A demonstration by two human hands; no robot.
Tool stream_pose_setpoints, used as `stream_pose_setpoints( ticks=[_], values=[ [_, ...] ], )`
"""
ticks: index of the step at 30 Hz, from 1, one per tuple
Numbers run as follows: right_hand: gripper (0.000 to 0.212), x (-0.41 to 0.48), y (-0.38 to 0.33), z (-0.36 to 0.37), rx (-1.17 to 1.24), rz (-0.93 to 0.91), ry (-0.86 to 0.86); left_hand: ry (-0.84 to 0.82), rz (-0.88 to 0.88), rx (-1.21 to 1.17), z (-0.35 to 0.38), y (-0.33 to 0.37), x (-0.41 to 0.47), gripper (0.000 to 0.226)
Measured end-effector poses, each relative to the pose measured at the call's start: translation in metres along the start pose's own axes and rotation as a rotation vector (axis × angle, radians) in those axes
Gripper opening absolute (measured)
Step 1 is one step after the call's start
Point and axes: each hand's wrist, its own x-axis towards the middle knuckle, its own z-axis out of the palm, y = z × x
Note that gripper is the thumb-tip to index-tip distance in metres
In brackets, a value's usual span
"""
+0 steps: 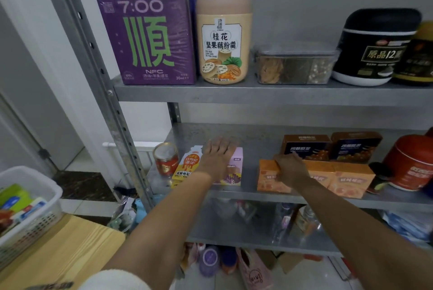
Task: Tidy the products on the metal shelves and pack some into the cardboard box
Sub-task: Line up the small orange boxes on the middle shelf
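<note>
Nearest, a white plastic basket (35,198) was seen on a wooden tabletop (70,247) at the left, well apart from the reach. Further in, both arms were stretched to the middle metal shelf (257,139).

The left hand (219,158) was laid flat on top of a pink carton (234,172) near the shelf's front edge, fingers straight and grasping nothing. A goji-juice pack (186,168) stood just beside that carton, and a small red can (166,160) stood beyond it, near the shelf's left end. It was judged that a push from the flat palm could tip the carton off the front edge, or knock the pack into the can.

The right hand (291,169) was set on the leftmost of a row of orange boxes (346,179). Whether it was clasped round that box or only rested there could not be told. Should the box be dragged sideways, its close-packed neighbours could be skewed or driven into the red tin (410,165) at the right. Behind, two dark blue boxes (307,146) could be nudged by the fingertips.

Farthest, a purple juice carton (150,39) and a lotus-root-powder jar (223,41) stood on the upper shelf (234,94). No cardboard box could be made out with certainty.
</note>
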Motion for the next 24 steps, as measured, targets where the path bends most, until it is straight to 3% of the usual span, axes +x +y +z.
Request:
stream_pose_setpoints(
  ticks=[3, 8, 14, 18, 21, 24],
  values=[
    [0.040, -0.006, 0.004, 0.001, 0.039, -0.017, 0.054, 0.108, -0.021, -0.012, 0.003, 0.005, -0.006, 0.083],
    [0.044, -0.012, 0.011, -0.006, 0.326, -0.023, 0.076, 0.344, 0.012, -0.104, -0.008, 0.023, -0.008, 0.085],
    [0.051, -0.026, 0.013, -0.038, 0.720, -0.004, 0.137, 0.295, 0.031, -0.479, -0.013, 0.060, -0.009, 0.084],
    [0.057, -0.042, 0.015, -0.065, 0.936, 0.030, 0.137, 0.370, 0.023, -0.683, -0.010, 0.085, -0.005, 0.081],
    [0.050, -0.052, 0.014, -0.076, 1.109, 0.066, 0.108, 0.405, -0.114, -0.942, -0.015, 0.107, -0.006, 0.084],
    [0.037, -0.058, 0.015, -0.082, 1.179, 0.108, 0.109, 0.406, -0.254, -1.062, -0.024, 0.124, -0.004, 0.071]
  ],
)
